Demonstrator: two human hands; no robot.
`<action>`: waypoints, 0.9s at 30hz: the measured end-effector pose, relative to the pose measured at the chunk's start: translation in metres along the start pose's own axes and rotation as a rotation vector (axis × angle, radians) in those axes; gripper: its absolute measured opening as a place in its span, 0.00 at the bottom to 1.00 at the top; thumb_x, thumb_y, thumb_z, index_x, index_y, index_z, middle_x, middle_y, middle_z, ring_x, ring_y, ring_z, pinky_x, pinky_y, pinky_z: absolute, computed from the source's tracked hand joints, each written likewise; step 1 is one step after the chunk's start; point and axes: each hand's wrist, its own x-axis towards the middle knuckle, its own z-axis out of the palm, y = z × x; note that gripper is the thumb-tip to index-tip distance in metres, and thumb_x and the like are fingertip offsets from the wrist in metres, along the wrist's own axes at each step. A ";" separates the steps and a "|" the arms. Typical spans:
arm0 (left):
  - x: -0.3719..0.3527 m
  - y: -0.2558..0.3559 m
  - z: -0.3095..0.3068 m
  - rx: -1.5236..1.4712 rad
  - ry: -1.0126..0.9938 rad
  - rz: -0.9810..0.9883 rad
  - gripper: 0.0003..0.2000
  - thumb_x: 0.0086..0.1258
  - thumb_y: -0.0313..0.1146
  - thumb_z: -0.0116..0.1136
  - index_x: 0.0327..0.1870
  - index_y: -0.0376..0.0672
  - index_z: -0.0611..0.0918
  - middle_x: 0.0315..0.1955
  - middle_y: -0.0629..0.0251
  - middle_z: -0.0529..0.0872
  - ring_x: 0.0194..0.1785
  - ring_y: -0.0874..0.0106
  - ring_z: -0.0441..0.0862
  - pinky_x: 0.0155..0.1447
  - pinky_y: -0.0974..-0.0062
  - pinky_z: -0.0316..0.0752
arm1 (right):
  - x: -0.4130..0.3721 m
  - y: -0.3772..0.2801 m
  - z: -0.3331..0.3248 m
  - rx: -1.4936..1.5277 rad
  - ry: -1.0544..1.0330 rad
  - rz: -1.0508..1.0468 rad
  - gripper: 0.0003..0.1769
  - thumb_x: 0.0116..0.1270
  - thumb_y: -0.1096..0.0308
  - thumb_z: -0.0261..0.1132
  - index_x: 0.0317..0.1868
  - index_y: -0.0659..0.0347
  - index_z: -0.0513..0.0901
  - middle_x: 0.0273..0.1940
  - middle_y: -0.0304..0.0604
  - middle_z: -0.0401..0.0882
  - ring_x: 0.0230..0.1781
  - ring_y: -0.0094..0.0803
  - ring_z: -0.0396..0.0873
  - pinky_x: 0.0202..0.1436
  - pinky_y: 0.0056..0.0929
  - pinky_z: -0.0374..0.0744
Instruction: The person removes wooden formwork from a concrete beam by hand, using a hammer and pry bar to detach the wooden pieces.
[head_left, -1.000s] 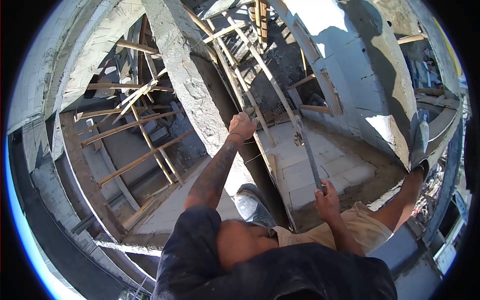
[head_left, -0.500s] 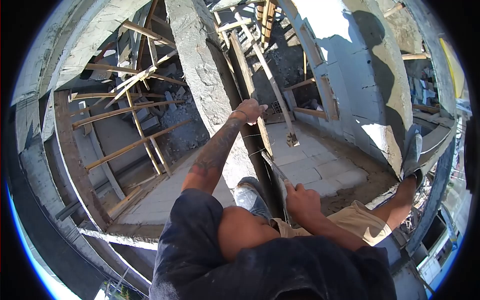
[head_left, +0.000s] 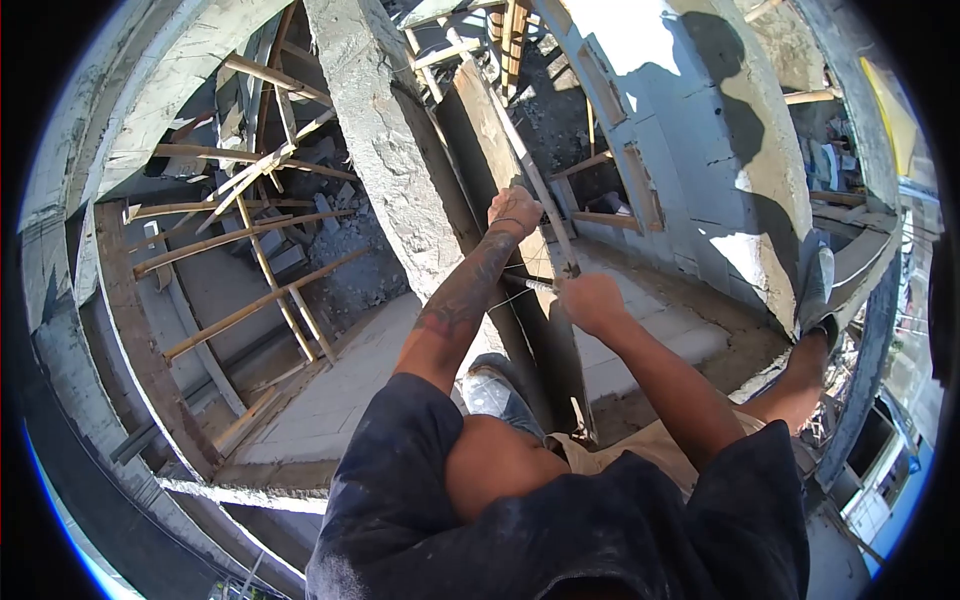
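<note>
A long wooden board leans away from the side of a rough concrete beam, with a dark gap between them. My left hand is closed over the board's upper edge. Lower down, my right hand is closed around a metal bar, whose short visible end points left across the board. The rest of the bar is hidden by the hand. Thin tie wires cross the gap near the bar. A long wooden stick slants behind the board, just past my left hand.
My shoe stands on the beam; my other foot is on a wall edge at right. Drops lie on both sides. Bamboo poles and rubble are below left, a block wall at right.
The board has tipped outward to the right, widening the gap. My left hand moved slightly right with it. My right hand rose and moved forward, swinging the bar to point left.
</note>
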 end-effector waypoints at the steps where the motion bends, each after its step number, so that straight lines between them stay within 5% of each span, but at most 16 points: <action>1: 0.009 0.000 0.012 -0.001 0.039 0.008 0.21 0.54 0.46 0.53 0.37 0.35 0.81 0.38 0.45 0.81 0.45 0.54 0.80 0.48 0.61 0.74 | -0.003 0.022 0.006 0.002 -0.006 0.014 0.11 0.57 0.64 0.55 0.35 0.58 0.81 0.27 0.49 0.81 0.29 0.44 0.81 0.31 0.40 0.78; 3: 0.017 0.012 0.024 0.052 0.093 -0.046 0.19 0.53 0.46 0.56 0.37 0.37 0.82 0.37 0.50 0.83 0.45 0.58 0.81 0.49 0.64 0.74 | 0.002 0.055 0.013 0.029 0.124 -0.149 0.12 0.58 0.61 0.55 0.37 0.57 0.79 0.25 0.48 0.80 0.27 0.45 0.80 0.32 0.42 0.77; 5: 0.021 0.025 0.021 0.082 0.114 -0.128 0.19 0.51 0.44 0.59 0.37 0.38 0.83 0.38 0.55 0.83 0.46 0.61 0.81 0.49 0.66 0.75 | 0.005 0.056 0.016 0.027 0.137 -0.110 0.12 0.59 0.61 0.55 0.37 0.58 0.79 0.25 0.47 0.80 0.27 0.45 0.80 0.31 0.42 0.77; 6: 0.024 0.020 0.024 0.147 0.187 -0.107 0.17 0.50 0.44 0.59 0.32 0.39 0.83 0.31 0.57 0.85 0.40 0.64 0.83 0.46 0.69 0.77 | -0.007 0.043 0.026 0.059 0.107 -0.070 0.12 0.60 0.61 0.54 0.37 0.58 0.79 0.24 0.47 0.80 0.26 0.45 0.80 0.30 0.41 0.77; 8: 0.029 0.008 0.010 0.063 0.022 -0.136 0.15 0.50 0.44 0.59 0.25 0.39 0.84 0.21 0.61 0.84 0.33 0.69 0.84 0.42 0.72 0.78 | -0.017 0.004 0.035 0.063 0.090 0.023 0.11 0.61 0.67 0.52 0.37 0.61 0.78 0.24 0.47 0.80 0.26 0.41 0.81 0.27 0.39 0.77; 9: 0.029 0.008 0.004 0.072 -0.031 -0.152 0.17 0.49 0.44 0.61 0.30 0.37 0.83 0.31 0.57 0.84 0.39 0.65 0.83 0.45 0.69 0.77 | -0.028 -0.024 0.039 0.081 0.111 0.080 0.10 0.61 0.68 0.51 0.37 0.62 0.78 0.24 0.47 0.80 0.26 0.40 0.81 0.26 0.38 0.77; 13: 0.021 0.012 -0.010 0.032 -0.177 -0.227 0.18 0.51 0.46 0.60 0.32 0.37 0.83 0.27 0.61 0.84 0.34 0.69 0.84 0.41 0.72 0.78 | -0.027 -0.074 0.060 0.236 0.116 0.187 0.12 0.64 0.68 0.49 0.37 0.64 0.77 0.24 0.49 0.80 0.25 0.42 0.81 0.28 0.38 0.78; 16: 0.022 0.008 0.003 0.128 -0.223 -0.232 0.19 0.51 0.44 0.59 0.35 0.35 0.81 0.30 0.58 0.84 0.35 0.69 0.84 0.40 0.72 0.78 | -0.015 -0.056 0.063 0.213 0.137 0.175 0.11 0.61 0.68 0.51 0.36 0.63 0.78 0.23 0.47 0.80 0.24 0.39 0.81 0.26 0.36 0.78; 17: 0.020 0.002 0.013 0.093 -0.067 -0.177 0.19 0.51 0.41 0.58 0.37 0.33 0.80 0.35 0.53 0.83 0.38 0.63 0.83 0.42 0.70 0.78 | -0.012 -0.043 0.064 0.174 0.129 0.164 0.09 0.59 0.69 0.53 0.35 0.62 0.79 0.22 0.45 0.80 0.24 0.37 0.82 0.25 0.33 0.78; 20: 0.040 -0.017 0.039 -0.010 -0.099 -0.107 0.19 0.49 0.37 0.56 0.39 0.32 0.79 0.40 0.48 0.82 0.41 0.57 0.82 0.44 0.67 0.77 | -0.006 0.021 0.074 0.166 0.093 -0.028 0.10 0.60 0.68 0.51 0.37 0.60 0.78 0.21 0.47 0.79 0.23 0.43 0.80 0.25 0.40 0.75; 24: 0.024 0.025 0.039 -0.013 0.022 -0.080 0.15 0.49 0.36 0.55 0.34 0.35 0.81 0.36 0.48 0.83 0.44 0.56 0.81 0.48 0.62 0.75 | -0.026 0.049 0.089 0.048 0.082 -0.154 0.12 0.61 0.67 0.51 0.44 0.58 0.75 0.25 0.47 0.78 0.24 0.43 0.79 0.28 0.40 0.76; 27: 0.020 0.024 0.043 0.172 0.029 0.130 0.13 0.52 0.36 0.54 0.31 0.35 0.82 0.31 0.53 0.83 0.41 0.57 0.82 0.45 0.63 0.76 | -0.031 0.062 0.092 0.027 0.141 -0.258 0.12 0.61 0.67 0.51 0.44 0.58 0.74 0.25 0.46 0.77 0.25 0.43 0.79 0.29 0.40 0.76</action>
